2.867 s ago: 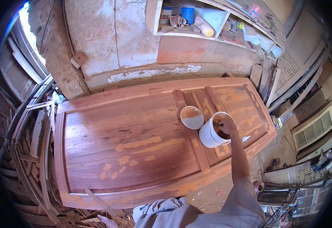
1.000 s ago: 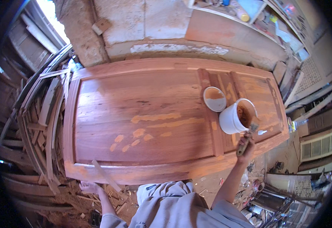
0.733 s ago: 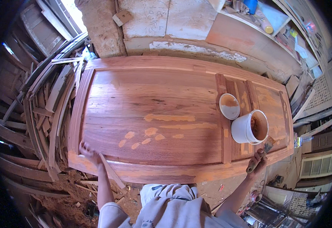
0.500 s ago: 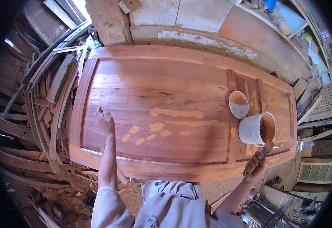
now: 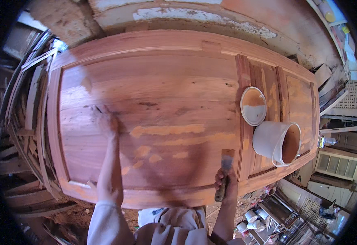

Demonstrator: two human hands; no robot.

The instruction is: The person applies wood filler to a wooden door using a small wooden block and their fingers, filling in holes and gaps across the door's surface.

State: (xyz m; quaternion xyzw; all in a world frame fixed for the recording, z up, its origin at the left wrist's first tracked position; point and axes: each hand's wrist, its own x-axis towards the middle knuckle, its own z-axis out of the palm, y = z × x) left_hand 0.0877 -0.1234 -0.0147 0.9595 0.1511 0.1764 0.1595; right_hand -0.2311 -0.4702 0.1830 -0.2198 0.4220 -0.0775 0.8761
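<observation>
A large reddish wooden door [image 5: 178,87] lies flat before me, marked with orange filler patches [image 5: 166,130]. My left hand [image 5: 106,122] is over its big panel near the left end, fingers stretched forward; whether they touch the wood I cannot tell. By the door's near edge my right hand [image 5: 227,183] grips the handle of a putty knife [image 5: 227,162]. Its blade points away from me, with orange-brown filler at the tip. To the right stand a white bucket [image 5: 266,141], with brown filler inside its rim, and its round lid [image 5: 253,112], smeared with filler.
Stacked timber offcuts [image 5: 33,102] crowd the door's left end. A wall [image 5: 186,15] with peeling white paint runs behind. At the lower right are several small white tubs [image 5: 252,216] and clutter on the floor. A clear bottle [image 5: 329,141] is beyond the door's right end.
My right hand has moved left from the bucket's rim, bringing the putty knife over the door's near edge. My left hand has reached farther over the panel. The view has shifted.
</observation>
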